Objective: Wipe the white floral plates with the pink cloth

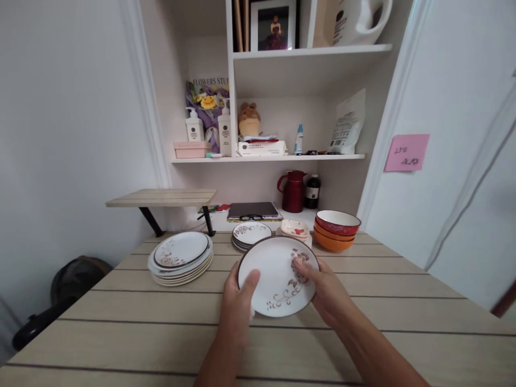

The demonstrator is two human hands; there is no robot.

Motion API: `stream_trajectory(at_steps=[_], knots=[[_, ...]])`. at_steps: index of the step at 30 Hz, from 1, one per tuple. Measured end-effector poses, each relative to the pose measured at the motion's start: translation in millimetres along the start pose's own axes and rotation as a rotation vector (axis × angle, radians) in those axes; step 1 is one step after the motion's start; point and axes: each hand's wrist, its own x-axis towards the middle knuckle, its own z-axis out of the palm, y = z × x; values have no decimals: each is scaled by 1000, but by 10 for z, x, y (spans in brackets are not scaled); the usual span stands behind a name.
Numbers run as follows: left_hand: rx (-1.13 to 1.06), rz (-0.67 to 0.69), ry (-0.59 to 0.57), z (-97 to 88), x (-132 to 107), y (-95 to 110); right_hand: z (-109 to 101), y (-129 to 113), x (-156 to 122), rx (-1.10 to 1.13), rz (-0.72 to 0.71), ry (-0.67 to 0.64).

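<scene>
While the left hand and right hand clasp opposite sides of a flowered plate in front of the small-plate stack, larger plates sit left of that stack, bowls right.

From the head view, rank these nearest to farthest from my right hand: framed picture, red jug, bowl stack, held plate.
1. Held plate: touching the right hand, in its grip.
2. Bowl stack: on the table, just beyond the hand.
3. Red jug: farther back, left of the bowl stack.
4. Framed picture: highest, above the jug.

Flowered plate over slatted table
</scene>
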Motion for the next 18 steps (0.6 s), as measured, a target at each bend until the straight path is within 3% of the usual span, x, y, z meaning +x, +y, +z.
stream_trajectory(at_steps=[6,11,15,18], knots=[[-182,-23,24,-72,85,-95,142,221,-15,169,3,122],[-183,-81,2,72,27,-325,270,327,-48,352,5,166],[-192,-61,31,138,-26,-387,285,310,-53,412,101,95],[-128,-61,101,75,-24,-308,214,161,-29,410,198,-54]])
